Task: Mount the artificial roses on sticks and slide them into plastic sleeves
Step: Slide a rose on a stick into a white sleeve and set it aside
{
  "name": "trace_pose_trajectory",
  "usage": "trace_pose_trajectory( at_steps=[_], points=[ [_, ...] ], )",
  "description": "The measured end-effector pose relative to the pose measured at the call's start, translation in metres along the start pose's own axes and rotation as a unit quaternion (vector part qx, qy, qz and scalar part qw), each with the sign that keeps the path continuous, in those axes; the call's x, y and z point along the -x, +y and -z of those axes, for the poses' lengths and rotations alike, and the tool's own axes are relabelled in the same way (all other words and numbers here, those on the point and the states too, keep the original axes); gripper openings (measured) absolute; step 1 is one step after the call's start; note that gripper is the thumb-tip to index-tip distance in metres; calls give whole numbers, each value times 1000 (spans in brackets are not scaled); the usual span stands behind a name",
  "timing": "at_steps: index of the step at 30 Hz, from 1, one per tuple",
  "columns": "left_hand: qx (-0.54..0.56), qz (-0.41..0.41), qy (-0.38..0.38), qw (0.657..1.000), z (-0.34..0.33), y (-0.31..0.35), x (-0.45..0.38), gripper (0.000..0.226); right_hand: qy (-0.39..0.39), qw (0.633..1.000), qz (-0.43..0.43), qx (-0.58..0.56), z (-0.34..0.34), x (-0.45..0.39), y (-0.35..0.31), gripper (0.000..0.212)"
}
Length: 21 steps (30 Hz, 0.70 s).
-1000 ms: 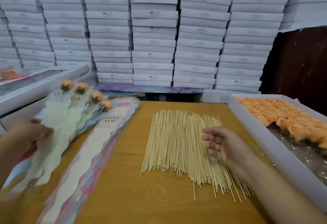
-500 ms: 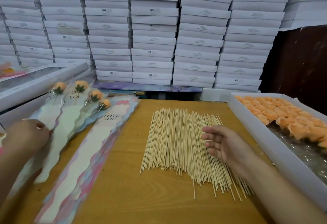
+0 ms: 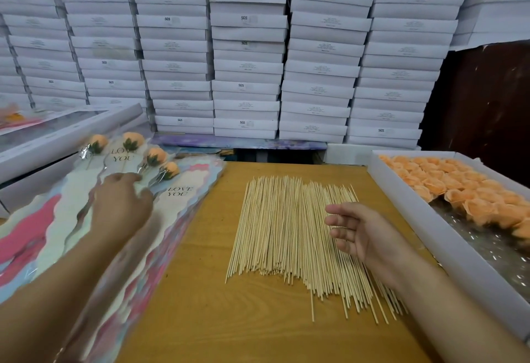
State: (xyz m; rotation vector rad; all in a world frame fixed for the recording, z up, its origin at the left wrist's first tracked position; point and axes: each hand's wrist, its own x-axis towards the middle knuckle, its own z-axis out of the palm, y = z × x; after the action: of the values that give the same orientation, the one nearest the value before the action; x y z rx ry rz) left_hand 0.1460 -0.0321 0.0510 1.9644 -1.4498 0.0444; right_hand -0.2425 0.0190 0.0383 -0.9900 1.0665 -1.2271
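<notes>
Wooden table [image 3: 200, 319] under loose sticks [image 3: 286, 233], white boxes [image 3: 246, 47] stacked behind

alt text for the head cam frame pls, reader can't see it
A person's left hand rests on sleeved roses at the table's left, while the open right hand hovers over a spread pile of sticks. A white tray of loose orange roses sits at right, with stacked white boxes behind.
</notes>
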Motion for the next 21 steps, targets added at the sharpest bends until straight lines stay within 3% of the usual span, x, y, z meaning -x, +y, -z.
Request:
trace_pose_trajectory(
  at_steps=[4, 9, 15, 21],
  points=[
    [55, -73, -91, 992, -23, 63, 33, 39, 4, 1000, 2, 9, -1, 1, 0, 23],
    [75, -163, -235, 955, -54, 119, 85, 52, 7, 1000, 0, 26, -3, 3, -1, 23],
    [-23, -260, -278, 924, -75, 146, 129, 65, 28, 997, 10, 71, -6, 8, -2, 19],
    [-81, -288, -283, 911, -84, 141, 147, 67, 71, 949, 88, 293, -11, 15, -15, 19]
  ],
)
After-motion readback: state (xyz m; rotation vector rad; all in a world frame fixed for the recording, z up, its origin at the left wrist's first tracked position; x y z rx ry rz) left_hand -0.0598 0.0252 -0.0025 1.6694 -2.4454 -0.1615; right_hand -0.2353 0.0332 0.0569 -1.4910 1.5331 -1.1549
